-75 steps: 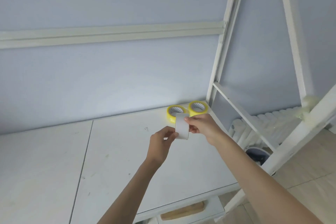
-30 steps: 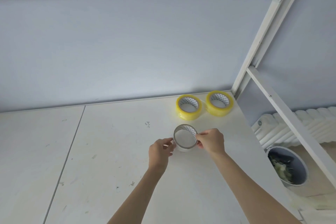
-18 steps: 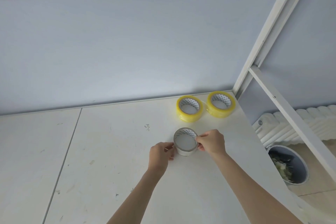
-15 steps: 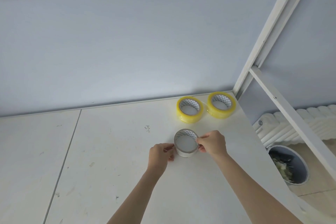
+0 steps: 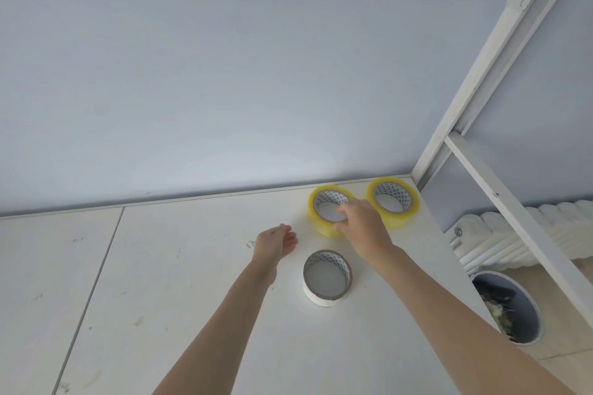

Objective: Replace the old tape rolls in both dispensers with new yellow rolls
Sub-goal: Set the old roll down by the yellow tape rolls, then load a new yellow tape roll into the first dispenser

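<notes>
Two new yellow tape rolls lie flat at the table's back right corner. My right hand (image 5: 361, 226) reaches onto the left yellow roll (image 5: 316, 221), fingers in its hole and thumb on its near wall, pinching it. The right yellow roll (image 5: 399, 221) lies untouched beside it. The old roll (image 5: 325, 297), a nearly bare white-grey core, lies flat on the table nearer to me, with no hand on it. My left hand (image 5: 272, 242) hovers to the left of it, fingers relaxed, holding nothing. No dispenser is in view.
The white table (image 5: 192, 298) ends at a blue wall behind and drops off on the right. A slanted white frame (image 5: 481, 80) rises from the back right corner. Below on the right are a radiator (image 5: 513, 240) and a round bin (image 5: 507, 308) with rubbish.
Both hands set the old roll down flat on the table and let go. My right hand then moved back to the left yellow roll and took hold of it; my left hand drew off leftward.
</notes>
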